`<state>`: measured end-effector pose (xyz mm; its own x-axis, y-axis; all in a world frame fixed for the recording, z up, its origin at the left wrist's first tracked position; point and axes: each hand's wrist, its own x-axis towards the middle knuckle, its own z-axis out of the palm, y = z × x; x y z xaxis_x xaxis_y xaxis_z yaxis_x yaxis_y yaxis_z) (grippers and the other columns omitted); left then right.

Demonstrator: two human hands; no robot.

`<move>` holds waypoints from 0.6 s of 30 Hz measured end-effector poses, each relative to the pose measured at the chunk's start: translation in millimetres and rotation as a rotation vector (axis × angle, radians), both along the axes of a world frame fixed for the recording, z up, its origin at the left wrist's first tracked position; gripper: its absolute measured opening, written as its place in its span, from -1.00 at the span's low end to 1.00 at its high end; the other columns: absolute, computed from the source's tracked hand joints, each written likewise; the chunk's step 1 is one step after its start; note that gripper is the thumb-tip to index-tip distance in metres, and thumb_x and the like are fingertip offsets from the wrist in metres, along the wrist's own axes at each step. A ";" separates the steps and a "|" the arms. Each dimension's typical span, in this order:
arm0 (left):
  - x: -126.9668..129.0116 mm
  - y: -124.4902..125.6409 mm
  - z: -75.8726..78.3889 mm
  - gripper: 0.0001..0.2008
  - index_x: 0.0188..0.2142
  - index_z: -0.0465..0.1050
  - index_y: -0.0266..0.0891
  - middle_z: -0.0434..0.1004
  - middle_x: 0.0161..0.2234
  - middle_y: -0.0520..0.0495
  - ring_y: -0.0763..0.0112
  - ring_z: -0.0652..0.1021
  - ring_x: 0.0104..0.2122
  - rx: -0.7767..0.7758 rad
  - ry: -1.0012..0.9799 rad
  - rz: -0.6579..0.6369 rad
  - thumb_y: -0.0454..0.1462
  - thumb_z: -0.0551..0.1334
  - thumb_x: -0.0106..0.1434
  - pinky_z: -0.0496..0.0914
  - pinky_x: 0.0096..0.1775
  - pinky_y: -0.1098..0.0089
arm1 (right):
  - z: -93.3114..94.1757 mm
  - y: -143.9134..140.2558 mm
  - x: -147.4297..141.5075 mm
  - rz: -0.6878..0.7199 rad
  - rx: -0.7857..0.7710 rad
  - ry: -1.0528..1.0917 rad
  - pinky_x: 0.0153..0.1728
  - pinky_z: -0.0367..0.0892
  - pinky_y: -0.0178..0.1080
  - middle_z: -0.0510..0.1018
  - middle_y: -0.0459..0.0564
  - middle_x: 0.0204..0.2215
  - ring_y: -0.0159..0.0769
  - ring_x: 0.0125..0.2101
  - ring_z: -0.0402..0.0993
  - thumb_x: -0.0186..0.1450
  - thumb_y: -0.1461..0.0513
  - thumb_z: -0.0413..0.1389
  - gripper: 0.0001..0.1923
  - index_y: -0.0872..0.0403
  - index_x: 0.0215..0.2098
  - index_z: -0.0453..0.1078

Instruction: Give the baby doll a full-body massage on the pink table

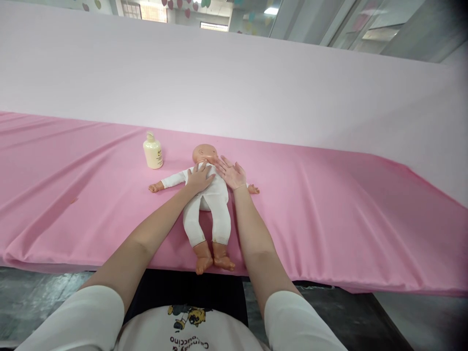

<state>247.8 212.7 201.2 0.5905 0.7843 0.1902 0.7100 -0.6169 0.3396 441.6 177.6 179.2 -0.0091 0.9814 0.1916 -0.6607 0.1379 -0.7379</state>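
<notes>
White short sleeves and a printed shirt sit closest to the lens, both bare forearms running up toward 12 o'clock. Left hand (199, 178) lies flat on the chest of the plastic baby doll in a white soft romper (209, 204), fingers spread, palm down, no pinch. Right hand (231, 173) rests at the doll's shoulder near the chin, fingers extended and slightly fanned, holding nothing. Doll lies face up on the pink cloth-covered table (329, 219), head at 12 o'clock, bare feet at 6 o'clock near the front edge, arms out to 9 and 3. Cream plastic pump bottle (152, 152) stands upright at about 10 o'clock from the doll's head, apart from it. Handling guess: light, hard hollow head and limbs, cloth suit may slide over the body, limbs likely floppy at the joints. Best hold looks like the torso under the arms, with the head supported; pink cloth is loose and wrinkled, could drag.
</notes>
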 end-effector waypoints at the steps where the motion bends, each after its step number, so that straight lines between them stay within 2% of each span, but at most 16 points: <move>1: 0.1 -0.3 0.3 -0.43 0.36 0.20 0.00 -0.02 0.49 -0.04 -0.02 0.06 0.45 -0.001 -0.006 -0.001 0.05 -0.04 0.45 0.08 0.34 -0.26 | 1.9 4.4 -6.0 -0.088 -0.015 0.043 0.03 0.55 -0.10 0.53 0.06 0.11 -0.24 0.12 0.51 0.33 0.08 0.06 -0.63 -0.06 0.09 0.33; 4: 0.5 -2.0 1.3 -0.47 0.33 0.23 0.00 0.03 0.48 -0.05 0.00 0.09 0.44 -0.001 -0.018 -0.002 0.00 0.00 0.44 0.09 0.34 -0.23 | -0.5 20.3 -16.2 -0.340 -0.205 0.130 -0.10 0.62 -0.25 0.57 -0.01 -0.13 -0.34 -0.11 0.61 0.27 0.21 0.14 -0.78 -0.04 -0.10 0.34; 6: 1.2 -3.0 0.9 -0.48 0.32 0.25 -0.04 0.04 0.47 -0.09 0.00 0.13 0.42 0.004 -0.036 0.014 -0.02 0.03 0.43 0.11 0.33 -0.19 | -6.0 29.4 -17.4 -0.425 -0.325 0.139 -0.20 0.63 -0.34 0.53 -0.06 -0.30 -0.39 -0.28 0.61 0.24 0.26 0.17 -0.83 -0.03 -0.21 0.30; 8: 2.4 -3.0 -0.6 -0.44 0.34 0.21 -0.12 0.01 0.48 -0.18 -0.03 0.21 0.39 0.005 -0.070 0.063 -0.03 0.07 0.41 0.14 0.32 -0.14 | -11.0 35.0 -16.4 -0.425 -0.366 0.106 -0.26 0.63 -0.39 0.51 -0.11 -0.41 -0.41 -0.37 0.60 0.23 0.29 0.20 -0.81 -0.02 -0.29 0.26; 11: 3.9 -0.7 -3.6 -0.34 0.39 0.09 -0.19 -0.08 0.49 -0.29 -0.06 0.24 0.37 -0.017 -0.107 0.122 -0.03 0.11 0.38 0.15 0.32 -0.10 | -14.5 36.7 -14.8 -0.385 -0.361 0.057 -0.31 0.61 -0.42 0.55 -0.12 -0.47 -0.43 -0.44 0.59 0.23 0.32 0.21 -0.82 0.00 -0.31 0.28; 18: 4.1 3.1 -5.7 -0.28 0.44 -0.05 -0.19 -0.15 0.51 -0.27 -0.05 0.19 0.41 -0.038 -0.128 0.100 -0.05 0.10 0.39 0.12 0.33 -0.15 | -11.7 32.9 -16.7 -0.350 -0.368 0.087 -0.38 0.60 -0.42 0.62 -0.10 -0.47 -0.43 -0.49 0.57 0.30 0.35 0.11 -0.89 0.06 -0.22 0.41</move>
<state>251.9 215.8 195.4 0.4817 0.8460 0.2284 0.7165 -0.5303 0.4532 424.9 210.4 167.4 0.3325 0.9254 -0.1817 -0.6827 0.1033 -0.7233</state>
